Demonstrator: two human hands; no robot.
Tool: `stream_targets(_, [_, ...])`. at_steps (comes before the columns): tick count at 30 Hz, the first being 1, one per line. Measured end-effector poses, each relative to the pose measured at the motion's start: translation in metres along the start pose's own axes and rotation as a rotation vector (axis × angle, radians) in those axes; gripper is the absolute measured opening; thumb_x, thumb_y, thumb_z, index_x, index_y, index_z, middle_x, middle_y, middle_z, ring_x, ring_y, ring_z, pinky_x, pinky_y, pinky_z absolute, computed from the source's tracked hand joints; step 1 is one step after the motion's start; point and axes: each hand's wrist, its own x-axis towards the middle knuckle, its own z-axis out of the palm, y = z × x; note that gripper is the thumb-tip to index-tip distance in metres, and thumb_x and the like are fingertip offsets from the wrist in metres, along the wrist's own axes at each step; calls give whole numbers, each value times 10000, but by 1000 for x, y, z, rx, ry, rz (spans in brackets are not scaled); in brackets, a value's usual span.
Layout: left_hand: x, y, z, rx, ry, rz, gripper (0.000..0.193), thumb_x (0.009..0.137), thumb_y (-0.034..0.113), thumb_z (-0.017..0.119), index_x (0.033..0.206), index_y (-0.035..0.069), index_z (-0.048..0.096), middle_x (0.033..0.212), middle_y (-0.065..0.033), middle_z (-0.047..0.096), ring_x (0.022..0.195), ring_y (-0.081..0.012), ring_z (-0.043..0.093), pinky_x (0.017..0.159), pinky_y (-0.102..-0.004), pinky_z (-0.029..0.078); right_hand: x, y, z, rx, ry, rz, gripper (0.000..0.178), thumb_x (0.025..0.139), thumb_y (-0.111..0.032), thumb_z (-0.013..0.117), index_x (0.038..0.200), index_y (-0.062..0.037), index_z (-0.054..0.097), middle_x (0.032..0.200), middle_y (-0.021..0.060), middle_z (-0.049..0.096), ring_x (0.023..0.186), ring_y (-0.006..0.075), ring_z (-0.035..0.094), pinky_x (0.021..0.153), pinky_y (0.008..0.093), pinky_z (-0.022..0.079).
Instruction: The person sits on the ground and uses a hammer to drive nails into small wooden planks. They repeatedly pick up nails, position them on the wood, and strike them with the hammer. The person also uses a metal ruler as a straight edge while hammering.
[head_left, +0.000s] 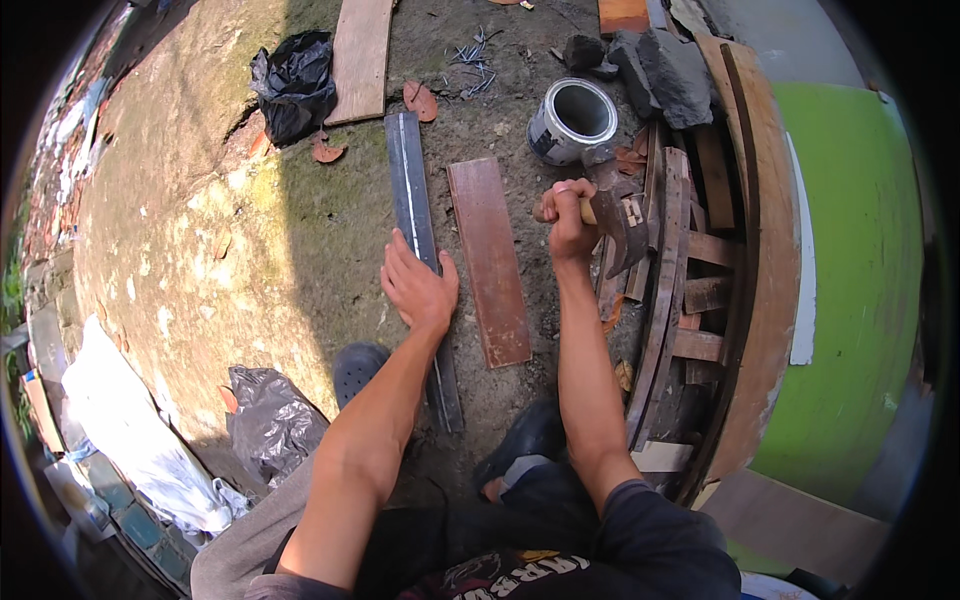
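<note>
My left hand [420, 287] rests with fingers spread on a long dark strip [412, 185] that has a pale line along its length and lies on the ground. My right hand [572, 222] is closed round the wooden handle of a claw hammer [626, 228], gripped close to its dark metal head and held above the ground. Between my two arms a reddish-brown wooden board [490, 262] lies flat, touched by neither hand. Just beyond the hammer stands an open metal can [572, 122], its inside mostly dark.
Loose nails [475, 62] lie at the far middle, near grey stone chunks [670, 78]. A pale plank [360, 60] and a black plastic bag [293, 88] are far left. Another dark bag [275, 422] sits near my left leg. Wooden slats [668, 300] and a green panel [850, 290] line the right.
</note>
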Motion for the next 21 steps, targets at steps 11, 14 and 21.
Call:
stream_targets(11, [2, 2, 1, -16, 16, 5, 805, 855, 362, 624, 1492, 8, 282, 1413, -199, 455, 1370, -325, 380, 1140, -477, 243, -6, 36, -7, -141, 40, 172, 197, 903, -81, 580, 733, -74, 481, 574, 13, 477, 489, 103, 455, 458, 284, 368])
stream_targets(14, [-1, -3, 1, -8, 25, 14, 805, 855, 362, 624, 1493, 10, 282, 1414, -199, 454, 1367, -327, 386, 1140, -477, 244, -1, -1, 1, -49, -37, 97, 212, 914, -61, 562, 727, -72, 462, 596, 18, 466, 531, 105, 453, 492, 291, 385])
stream_targets(21, [-2, 3, -1, 5, 19, 23, 812, 858, 375, 622, 1499, 18, 275, 1422, -195, 449, 1375, -324, 381, 1144, -471, 241, -23, 42, -20, -253, 26, 0, 216, 927, -96, 536, 725, -68, 469, 596, 16, 473, 543, 115, 468, 535, 290, 394])
